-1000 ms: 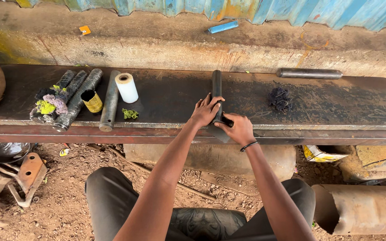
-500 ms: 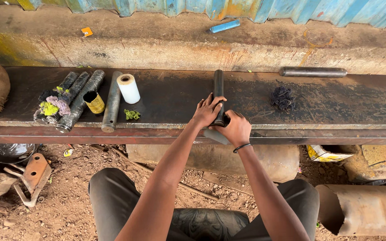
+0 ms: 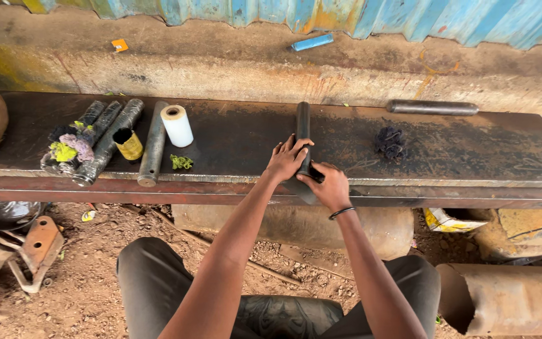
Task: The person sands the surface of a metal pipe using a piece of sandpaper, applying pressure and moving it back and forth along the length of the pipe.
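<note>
A dark metal rod (image 3: 302,123) lies lengthwise across the steel beam (image 3: 446,157), pointing away from me. My left hand (image 3: 286,158) rests over the rod's near part, fingers curled on it. My right hand (image 3: 329,184) grips the rod's near end at the beam's front edge, a dark band on its wrist. The rod's near end is hidden under both hands.
To the left lie several wrapped rods (image 3: 105,139), a bare grey rod (image 3: 153,150), a white roll (image 3: 176,125), a yellow spool (image 3: 128,144) and green scraps (image 3: 181,162). A dark tangled wad (image 3: 390,142) and another rod (image 3: 432,107) sit right. A rusty pipe (image 3: 509,298) lies on the ground.
The hands stay on the rod; the right hand has shifted slightly toward the near end. The camera view moved a little.
</note>
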